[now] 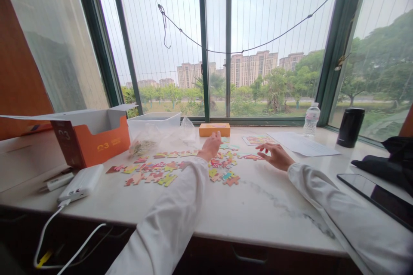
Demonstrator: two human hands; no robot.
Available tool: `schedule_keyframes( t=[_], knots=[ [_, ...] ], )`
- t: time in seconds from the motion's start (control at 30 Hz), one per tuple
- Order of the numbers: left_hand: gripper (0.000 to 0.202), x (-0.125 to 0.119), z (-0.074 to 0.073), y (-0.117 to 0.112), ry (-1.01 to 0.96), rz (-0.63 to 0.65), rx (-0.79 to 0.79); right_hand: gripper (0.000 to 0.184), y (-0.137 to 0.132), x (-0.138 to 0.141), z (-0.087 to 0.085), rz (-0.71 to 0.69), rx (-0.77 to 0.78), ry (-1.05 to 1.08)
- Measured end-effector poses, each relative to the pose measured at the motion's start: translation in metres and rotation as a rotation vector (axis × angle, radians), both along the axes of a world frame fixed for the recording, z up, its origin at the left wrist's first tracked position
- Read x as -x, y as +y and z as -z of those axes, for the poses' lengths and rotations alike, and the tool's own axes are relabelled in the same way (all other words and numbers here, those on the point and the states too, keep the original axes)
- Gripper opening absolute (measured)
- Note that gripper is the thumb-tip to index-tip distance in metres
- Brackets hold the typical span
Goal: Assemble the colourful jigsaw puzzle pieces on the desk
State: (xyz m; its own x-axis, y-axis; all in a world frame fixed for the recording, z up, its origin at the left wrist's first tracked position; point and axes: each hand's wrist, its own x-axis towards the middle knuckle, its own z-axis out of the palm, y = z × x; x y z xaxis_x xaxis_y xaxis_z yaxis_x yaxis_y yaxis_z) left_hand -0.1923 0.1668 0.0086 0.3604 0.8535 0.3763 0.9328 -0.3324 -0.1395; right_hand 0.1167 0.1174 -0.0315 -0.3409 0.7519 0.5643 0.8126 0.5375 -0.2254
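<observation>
**Left hand (pixel 210 146) and right hand (pixel 275 156) open at the puzzle pieces (pixel 151 171)**

Your left fingers are spread apart and clamp nothing, above the scattered pieces on the marble counter (pixel 284 206). Your right fingers are also apart and empty, just beside a red piece (pixel 251 157). The pieces lie in loose clusters, mostly left of and under your left hand. Nearby at left sit a power bank (pixel 81 182) and an orange carton (pixel 93 137). Farther back are an orange box (pixel 214 129), a picture card (pixel 258 139), paper (pixel 303 144) and a water bottle (pixel 311 120).
</observation>
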Motion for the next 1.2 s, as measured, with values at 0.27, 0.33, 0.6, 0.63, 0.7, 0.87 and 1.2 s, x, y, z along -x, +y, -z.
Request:
schedule_keyframes(
  t=[0.27, 0.33, 0.6, 0.63, 0.7, 0.87, 1.2],
  knots=[
    [0.054, -0.064, -0.004, -0.042, 0.163, 0.394, -0.113, 0.067, -0.006, 0.006, -0.011, -0.159, -0.035, 0.173],
    [0.056, -0.069, -0.003, -0.049, 0.161, 0.424, -0.112, 0.066, -0.008, 0.008, -0.014, -0.194, -0.027, 0.188],
    [0.057, -0.070, 0.000, -0.053, 0.130, 0.473, -0.099, 0.056, -0.005, 0.008, -0.013, -0.209, 0.007, 0.180],
    [0.057, -0.070, 0.001, -0.052, 0.127, 0.474, -0.099, 0.057, -0.004, 0.008, -0.013, -0.211, 0.014, 0.180],
    [0.057, -0.070, 0.002, -0.051, 0.127, 0.473, -0.104, 0.057, -0.004, 0.008, -0.013, -0.207, 0.031, 0.187],
    [0.055, -0.071, 0.001, -0.054, 0.125, 0.468, -0.102, 0.053, -0.003, 0.008, -0.016, -0.224, 0.088, 0.185],
    [0.029, -0.063, 0.007, -0.047, 0.114, 0.392, 0.080, 0.029, 0.002, -0.076, -0.027, 0.028, 0.207, -0.017]
  ],
)
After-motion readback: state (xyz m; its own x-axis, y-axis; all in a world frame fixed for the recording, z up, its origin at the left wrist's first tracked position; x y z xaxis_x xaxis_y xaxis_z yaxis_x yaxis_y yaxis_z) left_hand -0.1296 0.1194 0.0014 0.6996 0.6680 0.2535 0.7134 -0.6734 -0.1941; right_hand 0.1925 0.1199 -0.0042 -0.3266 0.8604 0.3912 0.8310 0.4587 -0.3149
